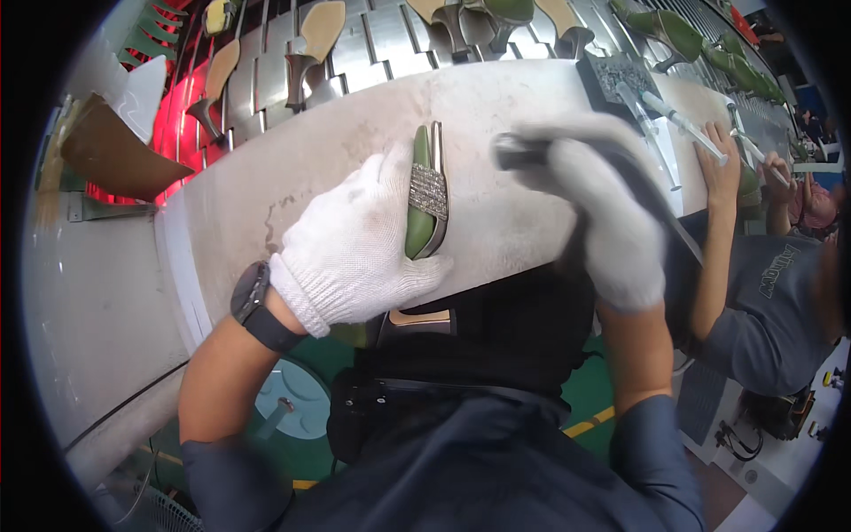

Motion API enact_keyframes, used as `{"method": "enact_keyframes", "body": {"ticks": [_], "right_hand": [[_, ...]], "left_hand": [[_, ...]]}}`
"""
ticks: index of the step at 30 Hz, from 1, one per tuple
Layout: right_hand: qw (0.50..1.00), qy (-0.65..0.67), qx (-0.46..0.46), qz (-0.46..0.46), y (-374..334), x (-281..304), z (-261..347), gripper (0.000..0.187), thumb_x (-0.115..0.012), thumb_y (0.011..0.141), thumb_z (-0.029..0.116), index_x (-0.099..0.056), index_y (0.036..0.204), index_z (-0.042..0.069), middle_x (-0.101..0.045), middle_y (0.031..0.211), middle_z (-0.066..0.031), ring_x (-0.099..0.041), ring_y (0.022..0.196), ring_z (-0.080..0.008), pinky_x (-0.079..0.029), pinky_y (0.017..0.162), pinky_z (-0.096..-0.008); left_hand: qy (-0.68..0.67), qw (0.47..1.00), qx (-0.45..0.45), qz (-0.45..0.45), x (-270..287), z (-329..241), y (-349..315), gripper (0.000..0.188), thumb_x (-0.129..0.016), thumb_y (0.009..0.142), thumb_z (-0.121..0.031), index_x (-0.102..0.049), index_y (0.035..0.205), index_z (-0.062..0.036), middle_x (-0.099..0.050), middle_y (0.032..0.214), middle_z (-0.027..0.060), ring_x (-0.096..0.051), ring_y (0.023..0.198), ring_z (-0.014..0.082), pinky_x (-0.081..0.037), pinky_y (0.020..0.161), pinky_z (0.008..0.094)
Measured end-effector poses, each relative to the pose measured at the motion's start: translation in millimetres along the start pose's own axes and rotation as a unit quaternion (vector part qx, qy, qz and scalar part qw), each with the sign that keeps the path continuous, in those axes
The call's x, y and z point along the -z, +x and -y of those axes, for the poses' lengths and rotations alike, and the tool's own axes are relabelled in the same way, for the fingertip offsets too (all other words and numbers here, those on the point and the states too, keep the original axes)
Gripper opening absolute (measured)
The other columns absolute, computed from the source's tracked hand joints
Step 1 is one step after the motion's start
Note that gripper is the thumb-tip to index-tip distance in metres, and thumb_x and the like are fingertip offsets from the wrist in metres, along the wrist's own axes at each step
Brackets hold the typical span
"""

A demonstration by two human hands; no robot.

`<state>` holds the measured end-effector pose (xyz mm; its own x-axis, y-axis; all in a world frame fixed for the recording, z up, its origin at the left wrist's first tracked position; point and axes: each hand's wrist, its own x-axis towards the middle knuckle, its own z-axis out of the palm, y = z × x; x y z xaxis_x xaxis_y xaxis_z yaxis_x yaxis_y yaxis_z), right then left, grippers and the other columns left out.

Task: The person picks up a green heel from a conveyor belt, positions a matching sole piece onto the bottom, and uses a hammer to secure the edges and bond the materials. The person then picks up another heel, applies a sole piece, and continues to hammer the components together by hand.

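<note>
My left hand (355, 239), in a white knit glove, lies over the left side of a green shoe (418, 232) on the pale bench, its thumb at the near end. A glittering band (428, 191) crosses the shoe, and a shiny metallic edge runs along its right side. My right hand (620, 230), also gloved, is raised to the right of the shoe, apart from it. Its fingers close round a dark tool (519, 152) with a blunt, rounded end pointing left. Motion smears this tool, so I cannot make out its exact kind.
Beyond the bench (337, 133), a slatted metal conveyor (372, 40) carries several heeled shoes and soles. A dark block (612, 75) and syringes (687, 124) lie at the right. A co-worker (762, 293) sits close on that side. Bent brown card (115, 151) stands at left.
</note>
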<state>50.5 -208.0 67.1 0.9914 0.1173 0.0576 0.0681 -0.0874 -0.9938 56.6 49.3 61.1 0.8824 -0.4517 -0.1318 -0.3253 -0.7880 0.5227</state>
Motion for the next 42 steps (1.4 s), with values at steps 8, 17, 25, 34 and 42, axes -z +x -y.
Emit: {"method": "enact_keyframes", "body": {"ticks": [8,17,25,34,42], "right_hand": [[0.983,-0.092,0.139,0.072,-33.2,-32.4,-3.3,0.029,-0.079,0.097,0.002,-0.072,0.125,0.000,-0.078,0.120,-0.0171,-0.080,0.107,-0.0245,-0.064,0.093,-0.0357],[0.950,0.244,0.181,-0.075,-39.1,11.9,4.6,0.055,-0.052,0.115,0.033,-0.055,0.148,-0.011,-0.067,0.142,-0.0274,-0.072,0.124,-0.0353,-0.058,0.110,-0.0456],[0.996,0.009,0.068,0.061,-22.4,-31.5,-34.5,0.033,-0.080,0.098,0.005,-0.075,0.128,-0.005,-0.081,0.120,-0.0174,-0.080,0.110,-0.0227,-0.063,0.098,-0.0351],[0.995,-0.022,0.045,0.081,30.2,-14.3,-26.0,0.022,-0.073,0.104,0.010,-0.079,0.121,0.000,-0.080,0.114,-0.0120,-0.076,0.108,-0.0227,-0.061,0.097,-0.0349],[0.973,0.173,-0.149,0.038,60.3,-23.7,-48.2,0.027,-0.065,0.108,0.016,-0.073,0.123,-0.006,-0.078,0.120,-0.0169,-0.075,0.117,-0.0258,-0.058,0.107,-0.0403]], "left_hand": [[-0.016,1.000,0.018,0.017,6.5,-6.6,7.9,0.099,-0.086,0.078,-0.029,-0.040,0.159,0.0050,-0.061,0.135,0.0280,-0.069,0.117,0.0508,-0.058,0.098,0.0535],[0.012,1.000,0.022,0.008,3.8,-5.0,4.7,0.103,-0.087,0.076,-0.030,-0.040,0.161,0.0025,-0.061,0.134,0.0263,-0.070,0.118,0.0491,-0.058,0.100,0.0523],[0.002,1.000,0.006,-0.013,-1.5,6.6,5.2,0.098,-0.087,0.079,-0.026,-0.041,0.160,0.0035,-0.064,0.130,0.0254,-0.071,0.115,0.0478,-0.059,0.097,0.0518],[0.013,1.000,0.009,0.005,4.4,-11.5,6.7,0.096,-0.082,0.076,-0.019,-0.041,0.159,0.0053,-0.063,0.129,0.0274,-0.071,0.111,0.0490,-0.060,0.095,0.0512],[-0.012,0.999,0.021,-0.042,21.4,24.6,4.3,0.087,-0.082,0.082,-0.028,-0.046,0.152,0.0079,-0.067,0.123,0.0288,-0.072,0.109,0.0480,-0.061,0.095,0.0517]]}}
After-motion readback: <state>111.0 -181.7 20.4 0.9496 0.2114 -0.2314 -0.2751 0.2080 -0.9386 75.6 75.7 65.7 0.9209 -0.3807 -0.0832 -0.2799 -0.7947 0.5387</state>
